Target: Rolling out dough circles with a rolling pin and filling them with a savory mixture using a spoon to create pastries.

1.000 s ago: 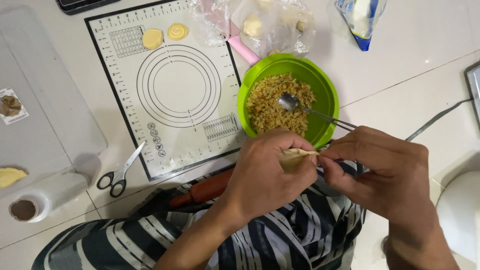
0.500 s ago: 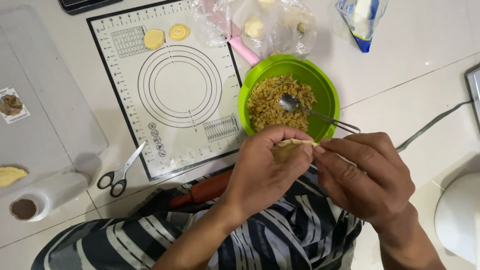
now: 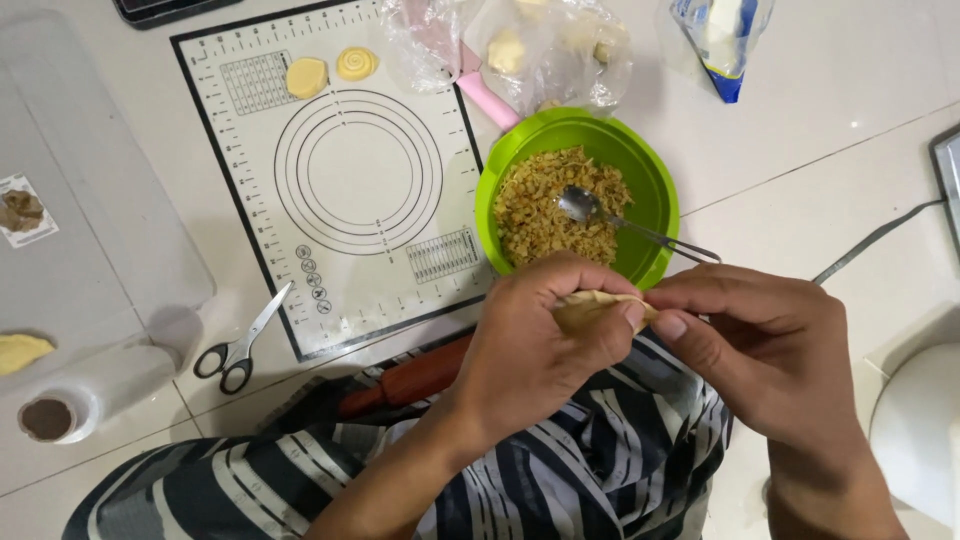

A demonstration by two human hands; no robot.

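Lime green bowl [image 3: 655, 170], white mat [image 3: 230, 180] with black rings, pink handle [image 3: 488, 100], black-and-white striped cloth [image 3: 600, 460]

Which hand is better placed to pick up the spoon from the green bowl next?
Right, probably. The right hand sits just below the metal spoon's handle jutting over the round green plastic bowl's rim, while the left hand cradles the pale folded dough piece.

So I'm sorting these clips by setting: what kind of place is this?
Probably a home, with food prepared on a tiled floor: a baking mat, a green bowl of filling, and both hands pinching a dough piece.
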